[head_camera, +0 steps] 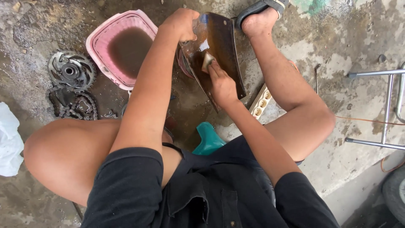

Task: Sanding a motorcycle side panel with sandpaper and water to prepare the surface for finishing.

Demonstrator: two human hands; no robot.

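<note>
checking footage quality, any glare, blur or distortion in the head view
Head view: soft, even daylight with no hard shadows; a pale blue sheen on the wet cleaver blade beside the left hand; the right hand and small pad look sharp; wide-lens stretching enlarges the knees at the frame edges.
</note>
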